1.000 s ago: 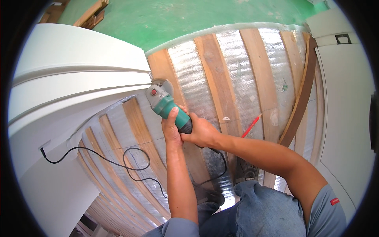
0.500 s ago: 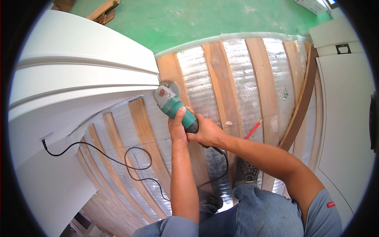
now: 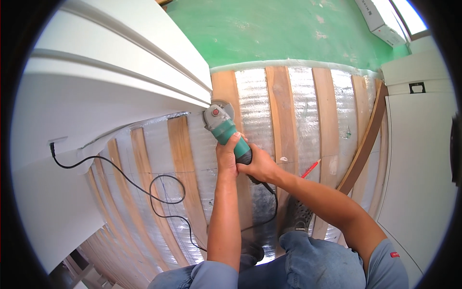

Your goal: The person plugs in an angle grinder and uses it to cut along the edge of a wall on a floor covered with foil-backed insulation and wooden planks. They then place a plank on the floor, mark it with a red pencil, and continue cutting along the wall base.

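Observation:
A green and grey angle grinder point(image 3: 224, 130) is held in both my hands, its head pointing away and to the left. My left hand point(image 3: 228, 155) wraps around the middle of its green body. Lower down, my right hand point(image 3: 260, 164) grips the dark rear end. The disc point(image 3: 228, 109) sits against or very close to the bottom corner of the white wall panelling point(image 3: 183, 79); whether it touches, I cannot tell. From the tool's rear a black power cord point(image 3: 168, 216) runs in a loop to a socket point(image 3: 57, 140) at the left.
Wooden battens point(image 3: 279, 111) lie across silvery foil underlay point(image 3: 253, 101). A long brown board point(image 3: 365, 139) slants at the right beside a white panel point(image 3: 418, 159). One red pencil point(image 3: 310, 168) lies near my right forearm. Beyond is green floor point(image 3: 279, 33) with a white box point(image 3: 380, 24).
The view has shifted, so the grinder and both hands appear slightly farther right and lower. The disc stays at the panelling's corner, and both hands keep their grip.

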Action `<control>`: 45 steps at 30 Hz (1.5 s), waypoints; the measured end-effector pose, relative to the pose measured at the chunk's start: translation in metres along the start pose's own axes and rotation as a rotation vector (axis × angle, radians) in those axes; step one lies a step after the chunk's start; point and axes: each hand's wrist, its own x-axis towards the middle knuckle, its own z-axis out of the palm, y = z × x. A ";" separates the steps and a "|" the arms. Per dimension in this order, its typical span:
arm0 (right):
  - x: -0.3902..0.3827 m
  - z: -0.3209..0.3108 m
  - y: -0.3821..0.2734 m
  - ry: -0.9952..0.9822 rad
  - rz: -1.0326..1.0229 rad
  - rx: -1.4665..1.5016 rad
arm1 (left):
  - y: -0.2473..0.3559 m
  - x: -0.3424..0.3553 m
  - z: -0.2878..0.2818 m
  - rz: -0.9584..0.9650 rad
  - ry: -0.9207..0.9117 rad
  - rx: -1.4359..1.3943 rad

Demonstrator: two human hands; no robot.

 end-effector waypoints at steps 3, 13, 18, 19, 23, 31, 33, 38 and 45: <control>0.001 0.003 0.005 0.037 -0.007 0.010 | 0.003 -0.001 0.003 -0.030 -0.011 -0.019; -0.002 0.001 -0.001 -0.055 0.016 0.033 | 0.003 -0.001 0.001 -0.021 -0.036 0.016; -0.005 0.001 -0.004 -0.014 -0.055 0.016 | 0.001 0.000 0.002 -0.008 -0.027 -0.010; -0.005 0.000 -0.004 -0.017 -0.055 0.013 | 0.000 0.000 0.002 -0.006 -0.025 -0.014; -0.005 0.003 -0.003 -0.012 -0.017 0.004 | -0.003 0.003 0.000 -0.015 -0.021 -0.065; 0.005 -0.002 0.018 -0.024 -0.024 0.077 | -0.008 0.004 0.010 0.029 0.002 -0.100; 0.009 -0.002 0.024 -0.004 -0.048 0.046 | -0.012 0.008 0.007 0.010 -0.010 -0.095; 0.002 -0.012 0.008 0.015 -0.043 -0.014 | -0.006 0.007 0.010 0.092 -0.021 0.133; 0.007 -0.024 0.009 -0.014 -0.060 -0.058 | -0.004 0.006 0.024 0.105 -0.003 0.134</control>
